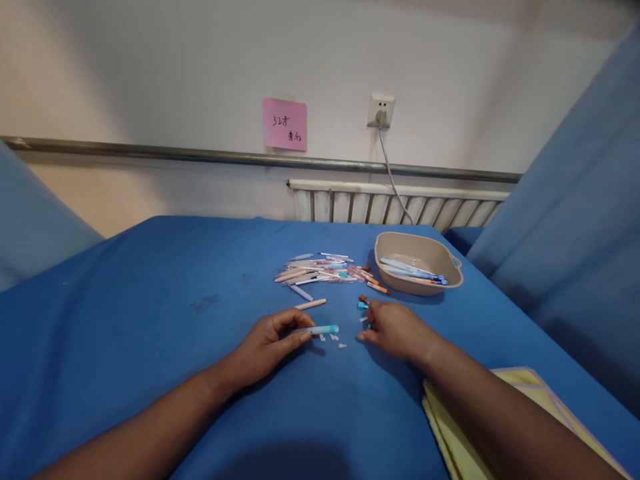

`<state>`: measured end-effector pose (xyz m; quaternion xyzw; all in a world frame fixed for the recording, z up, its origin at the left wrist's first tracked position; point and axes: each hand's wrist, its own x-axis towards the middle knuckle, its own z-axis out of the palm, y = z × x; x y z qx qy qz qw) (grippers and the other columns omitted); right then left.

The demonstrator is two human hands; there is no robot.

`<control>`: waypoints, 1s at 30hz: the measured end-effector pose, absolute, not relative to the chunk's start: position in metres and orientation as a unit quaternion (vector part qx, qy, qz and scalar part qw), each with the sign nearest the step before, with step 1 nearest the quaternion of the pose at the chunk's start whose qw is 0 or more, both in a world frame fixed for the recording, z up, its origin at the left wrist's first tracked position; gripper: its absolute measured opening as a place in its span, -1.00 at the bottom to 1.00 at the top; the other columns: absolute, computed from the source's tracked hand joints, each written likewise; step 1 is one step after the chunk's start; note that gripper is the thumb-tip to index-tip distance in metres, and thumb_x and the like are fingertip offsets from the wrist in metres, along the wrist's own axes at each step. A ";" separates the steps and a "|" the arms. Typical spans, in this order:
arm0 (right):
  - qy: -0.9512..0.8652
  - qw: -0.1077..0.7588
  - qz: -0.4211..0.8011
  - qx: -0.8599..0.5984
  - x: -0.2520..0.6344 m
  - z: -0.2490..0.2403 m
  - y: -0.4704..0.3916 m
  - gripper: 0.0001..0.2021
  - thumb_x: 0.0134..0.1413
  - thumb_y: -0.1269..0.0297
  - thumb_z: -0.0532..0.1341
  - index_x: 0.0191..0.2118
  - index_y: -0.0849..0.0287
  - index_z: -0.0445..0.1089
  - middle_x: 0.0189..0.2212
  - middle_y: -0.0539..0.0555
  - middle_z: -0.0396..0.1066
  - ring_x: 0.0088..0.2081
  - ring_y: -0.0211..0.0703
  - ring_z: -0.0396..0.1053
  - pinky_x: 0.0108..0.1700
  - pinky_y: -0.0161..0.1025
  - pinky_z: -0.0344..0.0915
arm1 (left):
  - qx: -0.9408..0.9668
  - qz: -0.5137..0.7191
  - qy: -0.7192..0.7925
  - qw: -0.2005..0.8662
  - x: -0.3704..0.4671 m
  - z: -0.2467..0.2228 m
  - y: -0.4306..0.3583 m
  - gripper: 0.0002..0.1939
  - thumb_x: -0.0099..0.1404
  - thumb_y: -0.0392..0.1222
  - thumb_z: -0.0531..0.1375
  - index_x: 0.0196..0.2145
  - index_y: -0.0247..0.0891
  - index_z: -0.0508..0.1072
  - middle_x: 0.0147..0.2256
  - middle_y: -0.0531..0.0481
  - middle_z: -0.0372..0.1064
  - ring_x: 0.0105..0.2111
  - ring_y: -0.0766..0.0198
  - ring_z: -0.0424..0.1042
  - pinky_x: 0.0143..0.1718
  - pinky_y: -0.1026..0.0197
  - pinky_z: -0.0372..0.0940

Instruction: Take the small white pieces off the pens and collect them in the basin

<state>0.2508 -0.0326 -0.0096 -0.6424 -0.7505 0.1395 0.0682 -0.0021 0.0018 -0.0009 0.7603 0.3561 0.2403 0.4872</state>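
My left hand (277, 339) is closed around a light blue pen barrel (324, 329), whose turquoise end points to the right. Beneath that end lie several small white pieces (334, 338). My right hand (397, 328) reaches down to the cloth with its fingers curled; what they grip is mostly hidden, though a bit of white and teal shows at the fingertips. Just beyond it are small blue parts (362, 305) and brown-orange parts (363, 299). A pale peach barrel (311, 304) lies past my left hand, and a lilac one (301, 292) is farther back.
Several pastel pen parts form a pile (320, 270) at the back. To its right stands a beige basin (453, 273) holding blue pens (407, 268). A folded yellow cloth (453, 427) lies under my right forearm. Blue cloth (150, 320) covers the table; a radiator (345, 203) is behind.
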 end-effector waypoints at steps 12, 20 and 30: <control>-0.701 0.370 0.382 -0.475 0.241 -0.004 -0.039 -0.86 0.07 0.25 0.16 -0.25 0.17 0.28 -0.46 -0.02 0.34 -0.44 -0.28 0.32 -0.39 -0.35 0.22 | 0.763 0.251 0.374 0.464 -0.002 -0.002 0.004 -0.76 0.23 -0.07 0.11 -0.31 -0.30 0.44 -0.35 -0.03 0.39 -0.33 0.25 0.34 -0.27 0.24 0.26; -0.711 0.426 0.351 -0.436 0.230 0.006 -0.048 -0.87 0.10 0.26 0.15 -0.27 0.18 0.36 -0.51 -0.04 0.33 -0.46 -0.33 0.27 -0.41 -0.37 0.20 | 0.770 0.254 0.368 0.455 -0.004 -0.006 0.006 -0.79 0.23 -0.10 0.12 -0.30 -0.28 0.45 -0.35 0.01 0.38 -0.32 0.29 0.33 -0.25 0.26 0.24; -0.754 0.417 0.239 -0.447 0.230 0.005 -0.047 -0.85 0.12 0.25 0.13 -0.25 0.15 0.40 -0.46 0.00 0.37 -0.41 -0.29 0.30 -0.36 -0.34 0.22 | 0.776 0.257 0.369 0.443 -0.003 -0.004 0.004 -0.78 0.21 -0.09 0.13 -0.29 -0.27 0.46 -0.32 0.00 0.41 -0.30 0.25 0.35 -0.22 0.23 0.26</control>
